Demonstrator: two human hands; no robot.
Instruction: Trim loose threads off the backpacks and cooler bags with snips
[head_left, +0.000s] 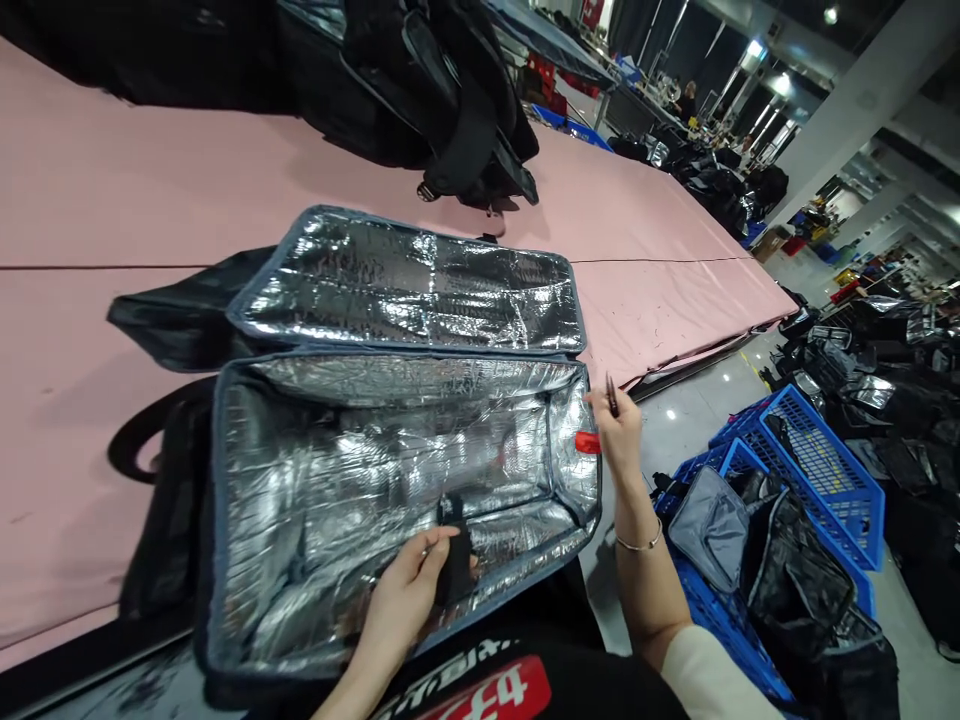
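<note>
An insulated bag (pixel 450 440) with a silver foil lining lies open in front of me, its foil-lined lid (pixel 427 285) folded back on the far side. My left hand (pixel 409 590) is at the near rim, fingers and thumb closed on a black strap (pixel 454 560) that hangs over the edge into the bag. At the right end, my right hand (pixel 619 440) is closed round a small dark pointed tool (pixel 612 395), its tip upward; its exact kind is unclear. Beside that hand, a red tag (pixel 587 442) sticks out at the bag's rim.
The bag rests on a pink-covered table (pixel 660 250). More black bags (pixel 390 80) lie along the far side. To my right, blue crates (pixel 825 470) stand on the floor, one holding folded bags (pixel 799 570). Behind are heaps of black bags (pixel 720 175) and a pillar (pixel 832 110).
</note>
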